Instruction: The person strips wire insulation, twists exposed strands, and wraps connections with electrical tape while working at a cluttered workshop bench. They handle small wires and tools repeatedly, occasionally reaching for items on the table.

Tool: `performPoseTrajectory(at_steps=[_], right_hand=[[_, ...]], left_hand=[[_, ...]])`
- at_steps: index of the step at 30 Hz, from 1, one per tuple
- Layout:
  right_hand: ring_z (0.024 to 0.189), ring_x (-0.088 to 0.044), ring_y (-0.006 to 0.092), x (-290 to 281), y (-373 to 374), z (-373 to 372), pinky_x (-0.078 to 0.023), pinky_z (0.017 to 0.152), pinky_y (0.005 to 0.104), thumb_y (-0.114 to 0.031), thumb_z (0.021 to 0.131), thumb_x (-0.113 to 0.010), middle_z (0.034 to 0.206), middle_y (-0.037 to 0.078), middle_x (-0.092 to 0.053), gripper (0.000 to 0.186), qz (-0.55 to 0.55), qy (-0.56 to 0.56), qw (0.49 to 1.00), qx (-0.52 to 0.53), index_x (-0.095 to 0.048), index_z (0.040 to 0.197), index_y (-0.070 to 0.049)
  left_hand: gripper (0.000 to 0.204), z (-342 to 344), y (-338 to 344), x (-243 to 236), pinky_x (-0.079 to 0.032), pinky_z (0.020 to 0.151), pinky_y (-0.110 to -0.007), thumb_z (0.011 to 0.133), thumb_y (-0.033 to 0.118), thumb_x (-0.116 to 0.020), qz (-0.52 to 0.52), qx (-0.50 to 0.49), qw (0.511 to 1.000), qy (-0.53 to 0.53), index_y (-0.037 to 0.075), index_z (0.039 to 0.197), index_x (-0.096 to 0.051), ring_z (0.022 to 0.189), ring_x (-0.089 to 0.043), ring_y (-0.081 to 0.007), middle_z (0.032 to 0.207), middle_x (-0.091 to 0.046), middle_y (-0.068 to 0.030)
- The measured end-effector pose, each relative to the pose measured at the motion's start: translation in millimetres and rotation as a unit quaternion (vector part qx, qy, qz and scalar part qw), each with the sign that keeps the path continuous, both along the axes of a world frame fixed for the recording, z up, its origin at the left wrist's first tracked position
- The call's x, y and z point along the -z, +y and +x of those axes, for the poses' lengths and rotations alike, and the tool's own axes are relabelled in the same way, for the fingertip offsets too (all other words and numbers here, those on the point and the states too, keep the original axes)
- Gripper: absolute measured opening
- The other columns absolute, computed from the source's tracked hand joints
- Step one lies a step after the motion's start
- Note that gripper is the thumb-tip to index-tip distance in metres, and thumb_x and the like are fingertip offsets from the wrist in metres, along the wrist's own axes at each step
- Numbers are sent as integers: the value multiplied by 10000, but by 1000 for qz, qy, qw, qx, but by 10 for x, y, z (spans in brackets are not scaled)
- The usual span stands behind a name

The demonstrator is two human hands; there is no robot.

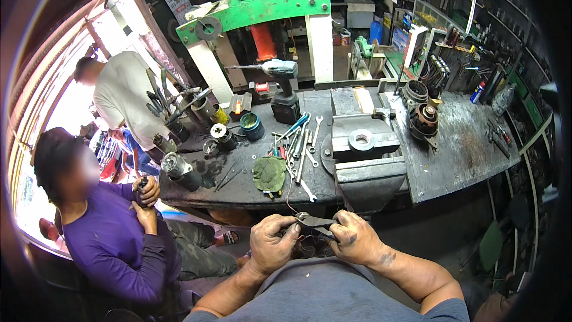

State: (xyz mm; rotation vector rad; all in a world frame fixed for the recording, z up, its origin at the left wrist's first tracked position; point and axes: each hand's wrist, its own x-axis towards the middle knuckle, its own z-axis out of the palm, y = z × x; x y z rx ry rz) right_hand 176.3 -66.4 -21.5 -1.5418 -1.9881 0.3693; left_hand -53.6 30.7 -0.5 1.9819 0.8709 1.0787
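Observation:
Just past the bench's front edge, my right hand (354,240) grips the handles of dark pliers (316,222). My left hand (271,241) is closed in a pinch at the jaws of the pliers, on what looks like a thin wire (289,206) running up toward the bench. The small piece at the fingertips is too small to make out clearly. Above my hands lie several wrenches (301,149) and a green cloth (268,174). A large vise (368,176) with a silver tape roll (360,138) on it stands to the right.
The workbench (462,173) carries a cordless drill (284,92), cans (251,125), upright tools and motor parts (423,122). A green frame (280,3) rises behind. A person in purple (113,232) sits close on my left, another in a pale shirt (125,89) stands beyond, with more people outside.

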Motion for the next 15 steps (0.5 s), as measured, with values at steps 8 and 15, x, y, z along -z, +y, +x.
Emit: performPoseTrajectory(at_steps=[8,15], right_hand=[[796,-699,424,135,50,-278,-575,714,512,-229,925,-853,935,225,-702,292,69,96,993,19,-703,969,17],[792,-636,462,147,-4,-383,-493,717,538,-109,1018,-733,872,221,-644,214,-30,145,989,19,-679,852,15]], left_hand=[[163,-75,25,148,-614,805,-412,951,130,-847,44,-33,998,25,27,1074,-813,889,-768,-331,996,-794,-157],[199,-135,-41,403,-638,781,-406,1003,142,-780,74,-26,996,50,45,1176,-791,903,-773,-328,1008,-765,-125]])
